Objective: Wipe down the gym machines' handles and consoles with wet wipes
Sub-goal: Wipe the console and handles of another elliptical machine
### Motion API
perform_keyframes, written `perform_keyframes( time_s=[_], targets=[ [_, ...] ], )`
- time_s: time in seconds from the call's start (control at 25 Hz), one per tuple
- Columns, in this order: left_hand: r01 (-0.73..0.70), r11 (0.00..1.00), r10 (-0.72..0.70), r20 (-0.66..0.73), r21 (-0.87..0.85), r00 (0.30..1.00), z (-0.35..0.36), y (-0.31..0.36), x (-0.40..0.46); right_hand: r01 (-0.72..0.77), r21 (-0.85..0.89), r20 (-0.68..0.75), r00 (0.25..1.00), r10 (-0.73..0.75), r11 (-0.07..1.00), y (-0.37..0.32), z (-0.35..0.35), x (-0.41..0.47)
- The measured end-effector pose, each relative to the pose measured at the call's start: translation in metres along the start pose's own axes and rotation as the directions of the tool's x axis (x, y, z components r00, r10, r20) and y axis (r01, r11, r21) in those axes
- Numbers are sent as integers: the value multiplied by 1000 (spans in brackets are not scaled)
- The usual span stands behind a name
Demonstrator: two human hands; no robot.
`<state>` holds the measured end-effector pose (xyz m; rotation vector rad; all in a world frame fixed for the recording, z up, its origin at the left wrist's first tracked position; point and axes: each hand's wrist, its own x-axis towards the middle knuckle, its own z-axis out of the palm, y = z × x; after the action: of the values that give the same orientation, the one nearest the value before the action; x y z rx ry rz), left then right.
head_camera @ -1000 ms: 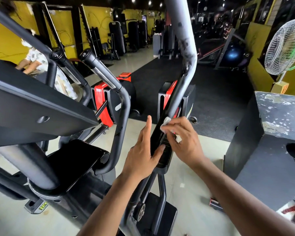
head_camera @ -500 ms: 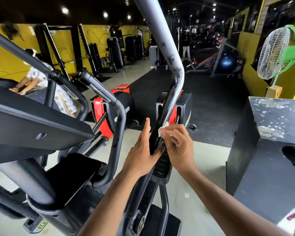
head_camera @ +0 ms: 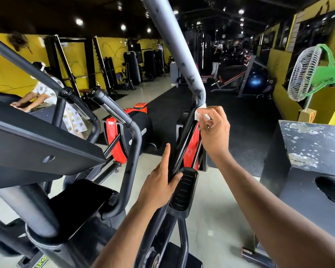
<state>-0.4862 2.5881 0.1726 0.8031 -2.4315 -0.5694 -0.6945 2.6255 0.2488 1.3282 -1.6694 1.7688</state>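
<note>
- We see the right hand (head_camera: 214, 130) pinching a white wipe (head_camera: 200, 113) in curled fingers, pressed against the machine's bar (head_camera: 183, 144) just below the worn grey handle (head_camera: 174, 53).
- The left hand (head_camera: 159, 187) grips the same bar lower down, thumb wrapped round it, forefinger straight along it, beside the black pedal (head_camera: 184, 192).
- A second black handle (head_camera: 112, 109) rises at left, with a black panel (head_camera: 37, 144) nearer us.
- A chipped dark box (head_camera: 313, 151) stands at right, a green fan (head_camera: 315, 72) behind it.
- We cannot read any writing.
</note>
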Motion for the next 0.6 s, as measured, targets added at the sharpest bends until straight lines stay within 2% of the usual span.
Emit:
perform_keyframes(
  time_s=[0.12,0.24,0.32,0.36,0.4,0.44,0.48,0.52,0.6],
  targets=[
    [47,999,-47,-9,1,999,-2,1,1,182,-78,113,978,-173,980,-7,6,-30],
    [62,998,-61,-19,29,998,0,1,3,415,-89,302,878,-373,905,-11,9,-60],
    [72,997,-72,-30,29,997,1,0,4,610,-91,443,733,-517,787,-9,7,-56],
    [80,996,-79,-26,25,997,1,-1,4,724,-102,526,621,-581,682,-9,5,-48],
    [86,996,-85,-18,22,996,2,-1,2,810,-107,607,512,-608,576,-8,3,-37],
    [91,996,-91,-9,21,996,2,-1,1,855,-106,660,442,-607,508,-8,0,-24],
    [98,995,-98,-1,21,995,2,-1,1,871,-124,681,423,-598,475,-6,-4,-8],
    [101,995,-101,3,18,995,2,-1,0,870,-158,665,443,-601,467,-2,-8,9],
    [90,996,-90,12,0,996,2,-1,2,816,-255,584,557,-590,519,8,-17,40]
  ],
)
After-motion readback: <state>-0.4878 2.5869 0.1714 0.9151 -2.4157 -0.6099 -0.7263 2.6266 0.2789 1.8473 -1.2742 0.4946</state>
